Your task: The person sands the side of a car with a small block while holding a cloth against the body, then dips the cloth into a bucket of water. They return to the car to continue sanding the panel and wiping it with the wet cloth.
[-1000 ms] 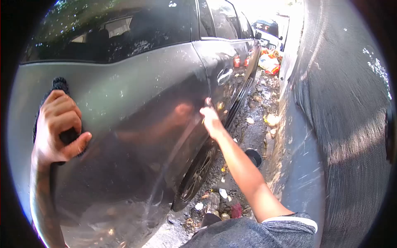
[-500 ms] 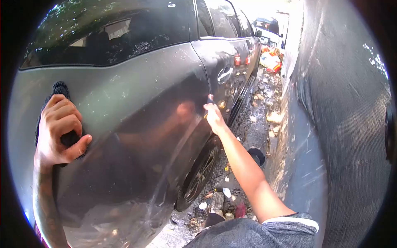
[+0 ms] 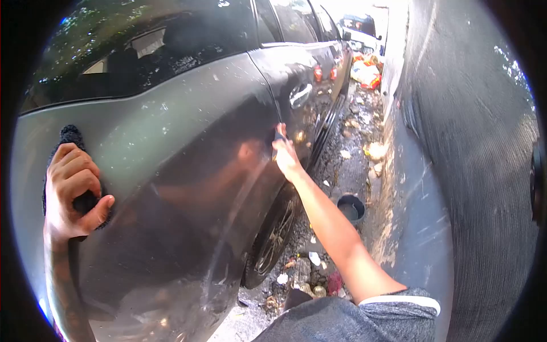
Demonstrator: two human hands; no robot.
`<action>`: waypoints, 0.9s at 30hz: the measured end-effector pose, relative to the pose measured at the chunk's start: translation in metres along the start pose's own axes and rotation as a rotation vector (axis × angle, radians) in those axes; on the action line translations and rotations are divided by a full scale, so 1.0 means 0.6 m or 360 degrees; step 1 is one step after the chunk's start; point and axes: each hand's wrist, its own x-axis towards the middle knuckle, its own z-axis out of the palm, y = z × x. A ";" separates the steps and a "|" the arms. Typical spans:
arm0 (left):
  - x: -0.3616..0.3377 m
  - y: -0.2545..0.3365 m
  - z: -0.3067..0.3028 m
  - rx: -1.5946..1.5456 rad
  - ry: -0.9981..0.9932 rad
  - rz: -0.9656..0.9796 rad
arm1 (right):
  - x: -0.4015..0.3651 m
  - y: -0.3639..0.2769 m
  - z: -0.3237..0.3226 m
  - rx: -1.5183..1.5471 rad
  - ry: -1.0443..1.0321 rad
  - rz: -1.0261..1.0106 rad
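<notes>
My left hand point(image 3: 74, 191) is closed around a dark, fuzzy wash pad point(image 3: 70, 134), which lies against the rear side panel of a dark grey car point(image 3: 188, 102), below the rear window. Most of the pad is hidden behind my fingers. Farther forward, my right hand point(image 3: 287, 157) is closed at the seam by the rear door, below and behind the door handle point(image 3: 300, 95). A small dark thing shows at its fingertips, too hidden to name. Both hands are mirrored or shaded in the glossy paintwork.
A dark bucket point(image 3: 351, 208) stands on the wet, littered ground beside the rear wheel point(image 3: 272, 242). A grey wall point(image 3: 473, 142) runs close along the right. Red and white bags point(image 3: 366, 73) lie farther up the narrow passage, before another vehicle point(image 3: 359, 28).
The view has tilted and shifted slightly, so the car's front part and my right hand appear farther left and higher. Both hands stay at about the same places on the car.
</notes>
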 end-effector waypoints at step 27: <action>-0.002 -0.006 0.006 0.0027 0.0008 0.0025 | -0.035 0.054 0.030 -0.0369 0.0182 -0.0679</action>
